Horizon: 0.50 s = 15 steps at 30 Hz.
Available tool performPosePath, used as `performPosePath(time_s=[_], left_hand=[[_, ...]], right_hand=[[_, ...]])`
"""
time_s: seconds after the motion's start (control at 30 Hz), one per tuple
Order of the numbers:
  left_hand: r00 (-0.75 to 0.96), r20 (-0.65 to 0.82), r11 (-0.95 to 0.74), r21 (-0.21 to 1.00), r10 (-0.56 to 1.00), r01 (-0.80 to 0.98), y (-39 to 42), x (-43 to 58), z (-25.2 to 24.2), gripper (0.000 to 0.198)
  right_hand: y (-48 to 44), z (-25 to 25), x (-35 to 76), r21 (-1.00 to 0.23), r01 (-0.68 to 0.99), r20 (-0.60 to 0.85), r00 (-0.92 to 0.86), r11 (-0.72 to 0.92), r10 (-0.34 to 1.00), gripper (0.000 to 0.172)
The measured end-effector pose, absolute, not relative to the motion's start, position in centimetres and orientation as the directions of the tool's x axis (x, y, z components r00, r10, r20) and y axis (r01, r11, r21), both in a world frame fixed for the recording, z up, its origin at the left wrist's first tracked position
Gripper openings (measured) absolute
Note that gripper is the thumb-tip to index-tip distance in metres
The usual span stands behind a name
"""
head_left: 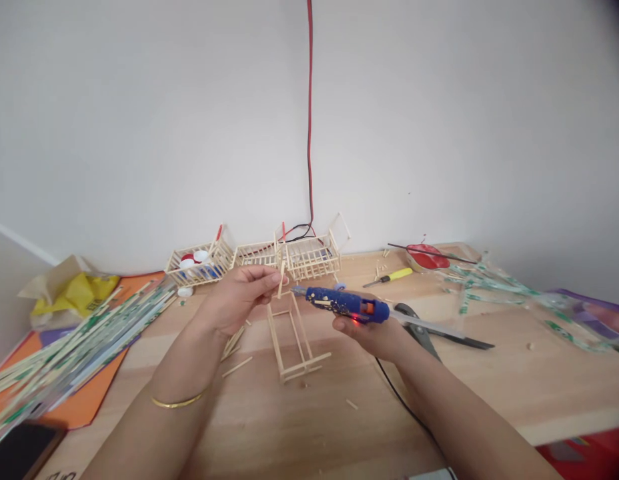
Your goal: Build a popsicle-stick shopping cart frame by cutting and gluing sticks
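My left hand [244, 293] pinches a short wooden stick [281, 280] between thumb and fingers, holding it upright. In my right hand [369, 333] is a blue hot glue gun [334, 301] with a red light glowing on it. Its metal nozzle points left, close to the stick's lower end; whether they touch I cannot tell. A clear glue stick [429, 323] extends from the gun's back. Below both hands, an open rectangular frame of wooden sticks [302, 363] rests on the table.
Small stick-built carts [309, 257] line the wall, one [202, 263] holding bottle caps. Bundled sticks [89, 340] and a phone [24, 450] lie left. On the right are scissors [419, 330], a yellow-handled screwdriver [394, 275], a red dish [427, 257] and plastic wrappers [514, 293].
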State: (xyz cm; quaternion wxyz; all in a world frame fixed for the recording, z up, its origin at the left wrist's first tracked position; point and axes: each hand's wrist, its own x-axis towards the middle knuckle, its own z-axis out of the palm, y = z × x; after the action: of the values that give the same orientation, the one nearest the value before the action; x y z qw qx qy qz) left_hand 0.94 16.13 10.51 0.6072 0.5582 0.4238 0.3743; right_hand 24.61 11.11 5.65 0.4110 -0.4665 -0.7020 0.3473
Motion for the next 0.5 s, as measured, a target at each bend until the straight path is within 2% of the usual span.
performPosePath(time_s=[0.23, 0.4, 0.5], left_hand=[[0.346, -0.122, 0.141, 0.990, 0.930, -0.029, 15.85, 1.52, 10.36, 0.025], [0.342, -0.124, 0.148, 0.988, 0.932, -0.046, 15.86, 1.60, 10.32, 0.025], [0.347, -0.115, 0.140, 0.989, 0.931, -0.050, 15.88, 1.51, 10.42, 0.025]], right_hand=[[11.04, 6.06, 24.09, -0.868, 0.354, 0.240, -0.313, 0.347, 0.919, 0.026], [11.11, 6.06, 24.03, -0.879, 0.320, 0.241, -0.340, 0.353, 0.909, 0.033], [11.18, 5.86, 24.04, -0.871, 0.355, 0.224, -0.327, 0.339, 0.918, 0.028]])
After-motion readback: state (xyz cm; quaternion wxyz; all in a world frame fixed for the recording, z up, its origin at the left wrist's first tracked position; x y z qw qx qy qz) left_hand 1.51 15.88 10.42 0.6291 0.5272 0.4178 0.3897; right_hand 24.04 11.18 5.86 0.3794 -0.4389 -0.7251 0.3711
